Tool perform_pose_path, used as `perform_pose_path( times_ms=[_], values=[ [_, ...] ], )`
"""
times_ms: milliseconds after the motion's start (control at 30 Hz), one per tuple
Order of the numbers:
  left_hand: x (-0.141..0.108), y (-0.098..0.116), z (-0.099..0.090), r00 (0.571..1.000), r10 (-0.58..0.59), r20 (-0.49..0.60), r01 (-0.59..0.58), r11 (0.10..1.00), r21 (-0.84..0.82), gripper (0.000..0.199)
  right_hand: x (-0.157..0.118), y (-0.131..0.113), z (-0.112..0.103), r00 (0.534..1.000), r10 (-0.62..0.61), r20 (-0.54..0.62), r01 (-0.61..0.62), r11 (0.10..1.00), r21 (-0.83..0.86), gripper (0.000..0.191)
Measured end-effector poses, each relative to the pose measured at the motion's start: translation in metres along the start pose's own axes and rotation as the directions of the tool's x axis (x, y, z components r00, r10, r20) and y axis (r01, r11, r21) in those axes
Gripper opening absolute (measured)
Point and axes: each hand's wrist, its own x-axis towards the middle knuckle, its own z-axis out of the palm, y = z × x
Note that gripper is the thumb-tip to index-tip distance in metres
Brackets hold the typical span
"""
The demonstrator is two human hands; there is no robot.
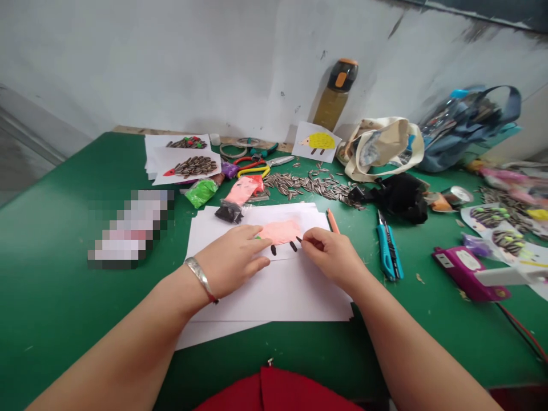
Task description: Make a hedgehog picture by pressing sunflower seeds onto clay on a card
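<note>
On a stack of white paper (274, 297) lies a flat pink clay body (281, 232) with a green bit at its left end. Two short black pieces, a left one (273, 250) and a right one (293, 246), sit along its lower edge like legs. My left hand (233, 254) rests at the left of the pink shape, fingers stretched out over the paper and partly covering it. At the right end, my right hand (327, 251) pinches a small dark pointed piece (299, 240); whether it is clay or a seed I cannot tell.
Behind the paper are bagged black clay (229, 213), green clay (201, 193), scissors (268, 165) and scattered sunflower seeds (317, 184). An orange stick (333, 221) and a blue utility knife (389, 248) lie right. A purple glue-gun-like device (468, 274) stands farther right; a bottle (336, 97) leans on the wall.
</note>
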Motion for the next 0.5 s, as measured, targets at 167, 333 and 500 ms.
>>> perform_pose_path(
  times_ms=[167, 333, 500],
  values=[
    [0.001, 0.006, -0.002, 0.994, -0.011, 0.113, 0.007, 0.999, 0.033, 0.018, -0.004, -0.007, -0.001, 0.995, -0.06, -0.075, 0.063, 0.997, 0.044, 0.017],
    [0.0, 0.005, 0.0, 0.995, -0.01, 0.099, 0.004, 0.998, 0.063, 0.017, -0.006, -0.014, 0.009, 0.997, -0.063, -0.035, 0.065, 0.994, 0.087, 0.014],
    [-0.001, 0.006, 0.002, 0.995, -0.024, 0.099, 0.014, 0.995, 0.1, 0.015, -0.006, -0.024, 0.026, 0.998, -0.057, 0.033, 0.058, 0.998, -0.02, 0.017]
  ],
)
